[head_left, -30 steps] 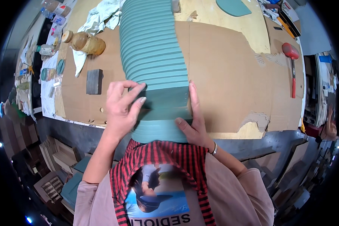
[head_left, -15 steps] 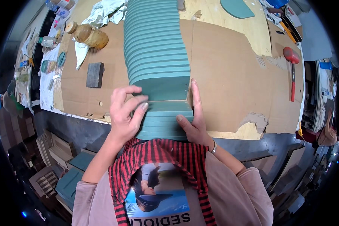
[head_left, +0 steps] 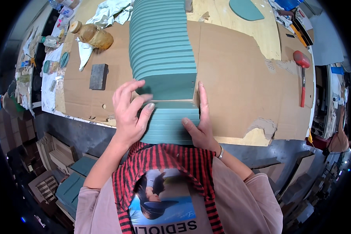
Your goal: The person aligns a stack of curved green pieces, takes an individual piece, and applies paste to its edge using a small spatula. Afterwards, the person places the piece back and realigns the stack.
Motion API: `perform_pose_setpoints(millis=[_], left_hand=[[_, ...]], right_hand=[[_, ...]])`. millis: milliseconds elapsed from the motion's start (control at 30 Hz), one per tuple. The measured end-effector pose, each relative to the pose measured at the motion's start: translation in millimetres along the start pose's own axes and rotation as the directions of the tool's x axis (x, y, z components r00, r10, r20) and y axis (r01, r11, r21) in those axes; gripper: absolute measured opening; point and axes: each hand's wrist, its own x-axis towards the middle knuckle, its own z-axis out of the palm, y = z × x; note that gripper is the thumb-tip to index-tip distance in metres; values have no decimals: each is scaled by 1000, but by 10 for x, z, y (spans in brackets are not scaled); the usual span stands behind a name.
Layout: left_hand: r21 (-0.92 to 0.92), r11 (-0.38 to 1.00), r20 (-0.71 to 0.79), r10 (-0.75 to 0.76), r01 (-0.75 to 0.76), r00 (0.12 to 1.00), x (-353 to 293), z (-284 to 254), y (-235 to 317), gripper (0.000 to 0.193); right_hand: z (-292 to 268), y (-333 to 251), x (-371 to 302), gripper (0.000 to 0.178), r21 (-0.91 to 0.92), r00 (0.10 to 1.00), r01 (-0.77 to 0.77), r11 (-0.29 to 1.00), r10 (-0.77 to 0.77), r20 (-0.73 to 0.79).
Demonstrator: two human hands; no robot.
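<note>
Head view: left hand [head_left: 129, 113] is hanging half-curled (can't tell if it's pinching), right hand [head_left: 201, 130] is lying open along the near green panels [head_left: 167, 126], seemingly parted already, long row [head_left: 162, 43] remaining on cardboard [head_left: 232, 78].

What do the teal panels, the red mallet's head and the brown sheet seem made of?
Teal panels: probably painted wood board, matte, one bare edge pale brown.
Mallet head: perhaps rubber or plastic, judging by its smooth, lightly shiny surface.
Brown sheet: matte cardboard, ribbed where torn.
</note>
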Motion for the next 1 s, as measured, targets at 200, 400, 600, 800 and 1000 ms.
perform_pose_setpoints(millis=[200,400,600,800,1000], left_hand=[[95,993,28,-70,67,997,194,100,-7,53],[108,994,25,-28,25,999,164,13,21,40],[-58,998,-8,-38,38,999,13,-14,81,21],[-218,972,54,-76,86,996,-77,1,95,25],[-233,954,81,-173,187,982,19,54,9,33]], right_hand=[[-4,-3,-19,85,2,1000,16,1000,-16,6],[12,18,-24,85,15,1000,13,1000,-13,-8],[11,-6,-17,85,12,1000,-2,1000,2,-15],[20,-23,-26,85,31,1000,-19,999,19,-23],[34,-44,-14,84,81,997,-70,994,73,-33]])
